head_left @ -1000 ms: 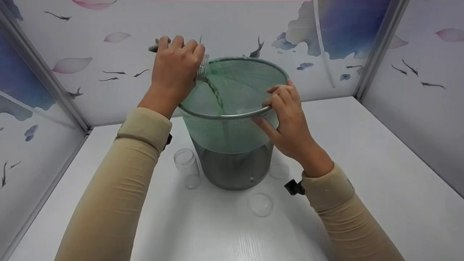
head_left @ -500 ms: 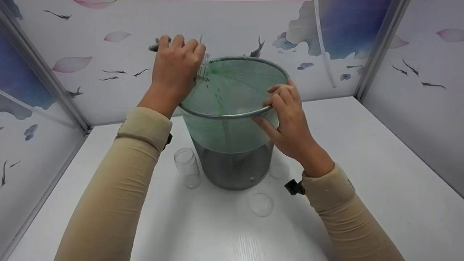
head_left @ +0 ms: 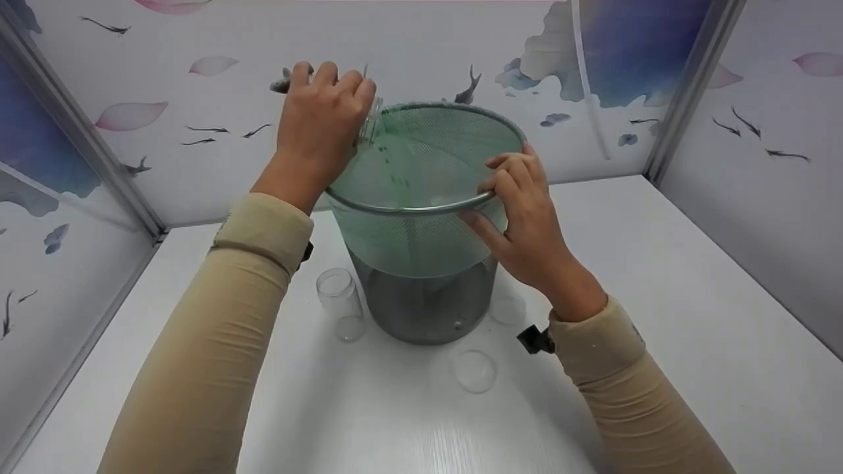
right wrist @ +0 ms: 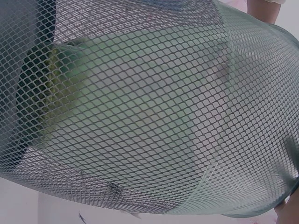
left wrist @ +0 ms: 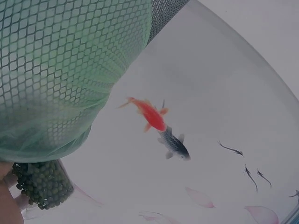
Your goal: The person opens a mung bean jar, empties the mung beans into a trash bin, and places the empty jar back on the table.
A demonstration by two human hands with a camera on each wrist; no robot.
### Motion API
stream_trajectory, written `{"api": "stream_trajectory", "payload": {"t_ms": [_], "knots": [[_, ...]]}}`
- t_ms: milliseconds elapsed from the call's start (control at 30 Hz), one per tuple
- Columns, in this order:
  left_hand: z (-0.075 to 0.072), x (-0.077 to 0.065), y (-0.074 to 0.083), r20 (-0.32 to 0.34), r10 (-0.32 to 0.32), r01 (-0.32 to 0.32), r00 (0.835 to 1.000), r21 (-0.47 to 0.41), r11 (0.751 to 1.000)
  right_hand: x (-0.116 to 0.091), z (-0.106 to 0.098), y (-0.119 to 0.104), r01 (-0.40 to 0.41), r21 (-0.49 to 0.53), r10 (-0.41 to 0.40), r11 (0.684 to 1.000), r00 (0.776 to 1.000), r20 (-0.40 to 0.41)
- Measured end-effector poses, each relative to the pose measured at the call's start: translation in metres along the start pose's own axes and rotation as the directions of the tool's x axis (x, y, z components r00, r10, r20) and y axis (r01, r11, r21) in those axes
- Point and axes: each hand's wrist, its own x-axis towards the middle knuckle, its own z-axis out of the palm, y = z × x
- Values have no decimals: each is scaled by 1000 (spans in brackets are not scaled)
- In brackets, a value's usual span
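Observation:
My left hand [head_left: 323, 122] grips a small clear jar [head_left: 373, 124], tipped over the left rim of a grey wire-mesh wastebasket [head_left: 431, 313]. Small green beans [left wrist: 44, 184], like mung beans, fill the jar's mouth in the left wrist view, and a few drop inside the basket in the head view. A thin green bag [head_left: 408, 250] lines the basket and folds over its rim. With the thumb outside and fingers over the edge, my right hand [head_left: 523, 204] holds the near right rim. Through the mesh in the right wrist view, a dark green patch [right wrist: 35, 93] shows low in the bag.
A second clear jar [head_left: 339, 296], uncapped, stands left of the basket on the white table [head_left: 395, 421]. One round clear lid [head_left: 474, 372] lies in front, another [head_left: 507, 308] to the right. Printed panels [head_left: 421, 39] enclose the table's back and sides.
The beans fell in a dense stream a second ago; now only scattered ones drop from the jar. My left hand has shifted very slightly to the right; my right hand holds still.

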Motion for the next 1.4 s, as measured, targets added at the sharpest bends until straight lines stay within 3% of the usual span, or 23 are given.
{"api": "stream_trajectory", "payload": {"t_ms": [800, 1400], "knots": [[0, 1, 0, 16, 18, -19, 1000, 19, 1000, 1, 0, 0, -9, 0, 9, 1000, 1000, -1], [1, 1, 0, -12, 45, -45, 999, 39, 998, 0, 0, 1, -1, 8, 1, 1000, 1000, 0]]}}
